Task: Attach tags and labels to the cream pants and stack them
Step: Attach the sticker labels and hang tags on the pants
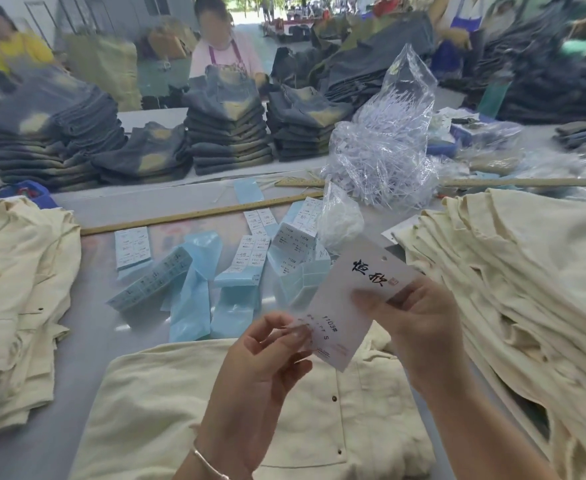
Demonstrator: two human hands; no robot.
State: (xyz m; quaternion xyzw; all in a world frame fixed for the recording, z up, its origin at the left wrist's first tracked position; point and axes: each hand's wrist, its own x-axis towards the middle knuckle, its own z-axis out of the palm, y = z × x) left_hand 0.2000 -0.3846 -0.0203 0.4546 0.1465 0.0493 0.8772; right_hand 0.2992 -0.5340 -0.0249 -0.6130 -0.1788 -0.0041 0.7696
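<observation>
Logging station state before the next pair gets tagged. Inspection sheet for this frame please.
Surface: grey table, largely covered.
Job's things: white hang tag held up over the cream pants lying flat in front; cream stack at right, another cream stack at left.
Clutter: label sheets and blue backing strips scattered mid-table; clear bag of plastic fasteners; wooden ruler.
Grippers: left hand pinches the tag's lower edge; right hand grips its side.
Cables: nothing seen.
Surroundings: stacked dark jeans behind; other people working.
</observation>
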